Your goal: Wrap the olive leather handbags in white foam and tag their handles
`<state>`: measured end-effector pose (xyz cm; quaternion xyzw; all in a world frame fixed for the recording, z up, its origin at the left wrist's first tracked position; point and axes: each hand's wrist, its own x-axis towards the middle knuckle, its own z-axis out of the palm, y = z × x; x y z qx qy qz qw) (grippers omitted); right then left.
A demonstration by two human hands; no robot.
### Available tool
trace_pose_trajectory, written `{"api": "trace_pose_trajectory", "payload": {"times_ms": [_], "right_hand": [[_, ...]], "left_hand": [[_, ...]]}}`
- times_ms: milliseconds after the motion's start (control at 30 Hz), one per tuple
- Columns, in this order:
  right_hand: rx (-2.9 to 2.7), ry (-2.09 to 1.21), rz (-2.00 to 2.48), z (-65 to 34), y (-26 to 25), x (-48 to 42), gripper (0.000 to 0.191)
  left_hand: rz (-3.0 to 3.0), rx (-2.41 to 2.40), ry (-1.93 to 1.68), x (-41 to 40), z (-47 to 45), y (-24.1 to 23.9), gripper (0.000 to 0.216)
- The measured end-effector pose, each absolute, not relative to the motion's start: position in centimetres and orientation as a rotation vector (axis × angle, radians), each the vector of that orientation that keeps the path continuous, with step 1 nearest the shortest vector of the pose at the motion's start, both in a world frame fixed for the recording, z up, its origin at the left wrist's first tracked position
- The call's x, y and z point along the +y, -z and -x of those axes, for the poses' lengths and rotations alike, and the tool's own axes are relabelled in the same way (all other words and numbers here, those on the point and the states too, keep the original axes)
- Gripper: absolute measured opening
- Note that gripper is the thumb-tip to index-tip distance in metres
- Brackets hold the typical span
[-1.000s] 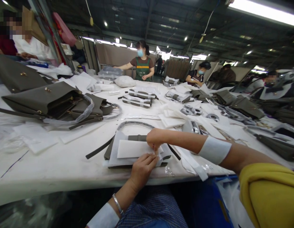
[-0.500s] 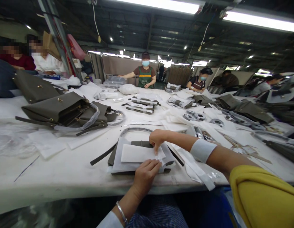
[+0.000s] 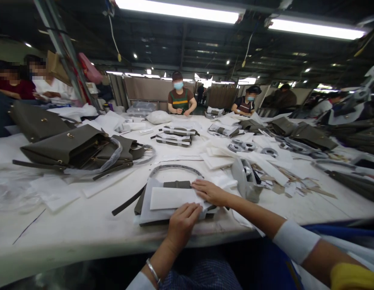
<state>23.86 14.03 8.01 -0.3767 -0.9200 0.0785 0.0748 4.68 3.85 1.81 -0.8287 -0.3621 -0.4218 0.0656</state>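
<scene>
1. Handbags (image 3: 61, 147) were piled, one handle (image 3: 114, 157) wrapped, presumably against scratches.
2. A dark bag (image 3: 140, 204) was laid flat on the table (image 3: 99, 225), seemingly padded by a white sheet (image 3: 165, 198).
3. The sheet was touched by the left hand (image 3: 183, 222); its grip could not be determined.
4. The right hand (image 3: 212, 192) was flattened across the sheet's end, nothing grasped, seemingly for steadying.
5. No lettering could be read.

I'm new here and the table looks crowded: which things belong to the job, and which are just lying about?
Seem part of the job:
dark bag being handled
white sheet over it
white pad on top
wrapped handle behind

Seem just lying about:
other bags at left
scraps at right
clear plastic at far left
</scene>
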Motion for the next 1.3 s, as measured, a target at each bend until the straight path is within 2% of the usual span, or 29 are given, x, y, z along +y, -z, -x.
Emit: {"api": "trace_pose_trajectory", "payload": {"times_ms": [100,267,333,400,500,633,733,800,867,1000,1100,1167,1300], "right_hand": [[-2.692,-0.314,1.161,-24.0,-7.4,13.4,0.04],[-2.426,-0.196,1.083,-23.8,-8.2,9.7,0.029],[-2.415,-0.128,1.028,-23.7,-7.5,7.0,0.032],[-2.491,-0.032,1.006,-23.9,-6.4,5.0,0.045],[-2.579,0.124,1.001,-24.5,-4.8,4.2,0.065],[-2.57,0.26,1.018,-26.3,-4.5,6.0,0.054],[-2.462,0.277,1.067,-27.5,-5.0,6.1,0.051],[-2.352,0.167,1.094,-27.4,-5.2,4.7,0.043],[-2.216,-0.076,1.144,-26.4,-4.9,2.8,0.033],[-1.854,-0.847,1.306,-22.6,-3.5,0.2,0.026],[-1.322,-1.372,1.288,-19.6,-2.9,0.2,0.027],[-0.907,-1.538,1.17,-18.0,-2.9,0.5,0.031],[-0.322,-1.644,0.955,-16.0,-3.3,0.9,0.042]], "left_hand": [[2.562,-1.101,1.221,3.9,-4.4,-2.1,0.031],[2.664,-1.078,1.23,3.5,-3.5,-3.3,0.042],[2.733,-1.076,1.283,3.3,-3.1,-4.1,0.037],[2.788,-1.053,1.274,3.1,-2.3,-5.0,0.032],[2.723,-0.977,1.067,3.0,-0.3,-6.2,0.033],[2.528,-1.0,0.663,3.5,3.5,-7.3,0.048],[2.467,-1.042,0.515,3.9,5.5,-7.1,0.06],[2.456,-1.048,0.511,4.1,6.0,-6.2,0.058],[2.445,-1.046,0.556,4.3,6.1,-5.0,0.053],[2.456,-1.053,0.661,4.4,6.0,-2.9,0.048],[2.514,-1.106,0.687,4.3,6.3,-2.4,0.05],[2.556,-1.144,0.702,4.3,6.4,-2.4,0.05],[2.592,-1.221,0.772,4.1,6.4,-3.3,0.047]]}}
